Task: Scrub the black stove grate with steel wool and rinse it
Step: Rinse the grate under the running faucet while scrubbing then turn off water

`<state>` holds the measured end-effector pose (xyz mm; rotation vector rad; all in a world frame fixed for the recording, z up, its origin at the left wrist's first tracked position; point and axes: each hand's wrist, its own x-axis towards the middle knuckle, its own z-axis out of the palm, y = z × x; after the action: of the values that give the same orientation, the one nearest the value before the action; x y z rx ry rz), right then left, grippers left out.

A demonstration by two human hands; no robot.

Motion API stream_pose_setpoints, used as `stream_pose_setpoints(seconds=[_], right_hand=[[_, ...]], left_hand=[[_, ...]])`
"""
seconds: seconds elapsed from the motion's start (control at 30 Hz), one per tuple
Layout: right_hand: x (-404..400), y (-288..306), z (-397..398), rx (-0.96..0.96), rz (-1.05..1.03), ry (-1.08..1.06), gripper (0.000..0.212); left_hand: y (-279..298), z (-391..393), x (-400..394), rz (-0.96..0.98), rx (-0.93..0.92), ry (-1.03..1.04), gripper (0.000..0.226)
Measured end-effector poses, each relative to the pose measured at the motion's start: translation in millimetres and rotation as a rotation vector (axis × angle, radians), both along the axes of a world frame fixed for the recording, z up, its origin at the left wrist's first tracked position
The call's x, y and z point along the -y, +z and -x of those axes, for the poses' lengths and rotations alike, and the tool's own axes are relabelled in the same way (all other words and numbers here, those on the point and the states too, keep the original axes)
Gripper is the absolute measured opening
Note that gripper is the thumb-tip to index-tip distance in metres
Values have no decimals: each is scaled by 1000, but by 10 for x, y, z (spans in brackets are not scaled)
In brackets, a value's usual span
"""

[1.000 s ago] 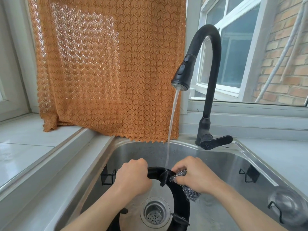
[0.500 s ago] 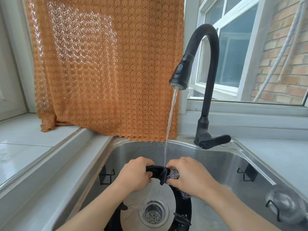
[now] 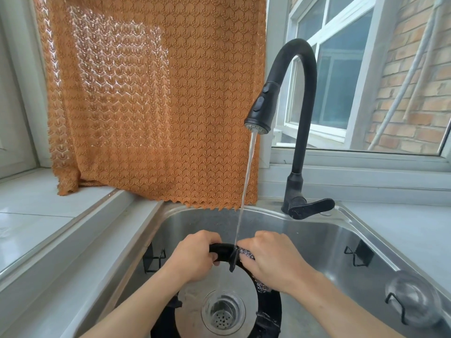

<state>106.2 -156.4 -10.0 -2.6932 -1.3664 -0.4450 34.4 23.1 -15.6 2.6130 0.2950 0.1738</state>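
Observation:
A black ring-shaped stove grate (image 3: 223,252) stands tilted in the steel sink (image 3: 317,240), its lower part around the drain. My left hand (image 3: 195,258) grips the grate's upper rim. My right hand (image 3: 271,258) holds a wad of steel wool (image 3: 246,252) pressed against the rim beside a grate prong. A thin stream of water from the black faucet (image 3: 300,113) falls between both hands onto the grate. Most of the wool is hidden under my fingers.
The faucet lever (image 3: 311,208) sits at the sink's back right. An orange lace curtain (image 3: 156,98) hangs behind the sink. A round metal strainer cap (image 3: 412,298) rests at the sink's right. Black wire hooks (image 3: 357,254) cling to the sink walls. A drain (image 3: 223,312) lies below.
My right hand has slid the steel wool up along the rim towards my left hand. Less of the wool shows now.

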Motion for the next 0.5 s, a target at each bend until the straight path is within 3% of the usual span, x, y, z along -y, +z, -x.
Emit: stream_pose_setpoints(seconds=[0.17, 0.37, 0.5], right_hand=[[99, 61, -126, -366, -273, 12, 25], [308, 30, -284, -581, 52, -132, 37], [343, 55, -305, -589, 75, -149, 42]], left_hand=[[11, 0, -4, 31, -26, 57, 30], [6, -39, -37, 136, 24, 95, 35], [-12, -62, -16, 157, 41, 83, 37]])
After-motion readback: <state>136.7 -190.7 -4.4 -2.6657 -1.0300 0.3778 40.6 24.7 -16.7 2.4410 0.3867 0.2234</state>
